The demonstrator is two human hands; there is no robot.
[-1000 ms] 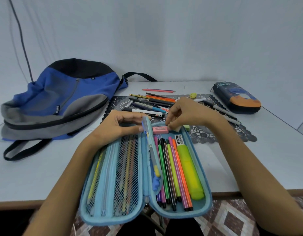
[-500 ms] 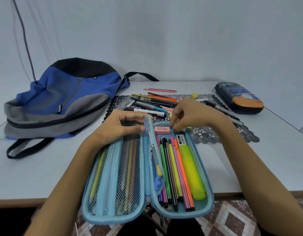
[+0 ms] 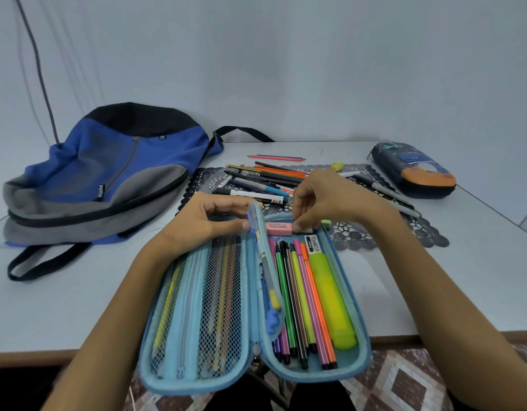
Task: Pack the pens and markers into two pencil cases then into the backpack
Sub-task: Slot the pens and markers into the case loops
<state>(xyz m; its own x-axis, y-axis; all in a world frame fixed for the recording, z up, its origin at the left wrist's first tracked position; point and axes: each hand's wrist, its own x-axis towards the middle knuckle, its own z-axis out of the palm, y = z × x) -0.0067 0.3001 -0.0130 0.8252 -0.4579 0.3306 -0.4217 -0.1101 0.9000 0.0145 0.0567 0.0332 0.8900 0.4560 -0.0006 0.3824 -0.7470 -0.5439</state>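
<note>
A light-blue pencil case (image 3: 360,360) lies open at the table's front edge and overhangs it. Its right half holds several felt pens (image 3: 298,298), a yellow highlighter (image 3: 330,295) and a pink eraser (image 3: 278,228). Pencils show through the left half's mesh pockets (image 3: 218,310). My left hand (image 3: 206,221) pinches the top of the middle flap (image 3: 263,262) and holds it upright. My right hand (image 3: 330,200) has its fingertips on a small white eraser (image 3: 308,230) beside the pink one. A blue and grey backpack (image 3: 108,179) lies at the left. A closed dark pencil case (image 3: 416,173) sits at the far right.
Loose pens and pencils (image 3: 262,185) lie in a pile on a black lace mat (image 3: 375,235) behind the open case. Grey markers (image 3: 386,194) and a green eraser (image 3: 326,223) lie near my right wrist. A dark cable (image 3: 37,69) hangs on the wall.
My right hand's fingers have come down at the case's top end, and the white eraser now sits beside the pink one. My left hand still holds the flap.
</note>
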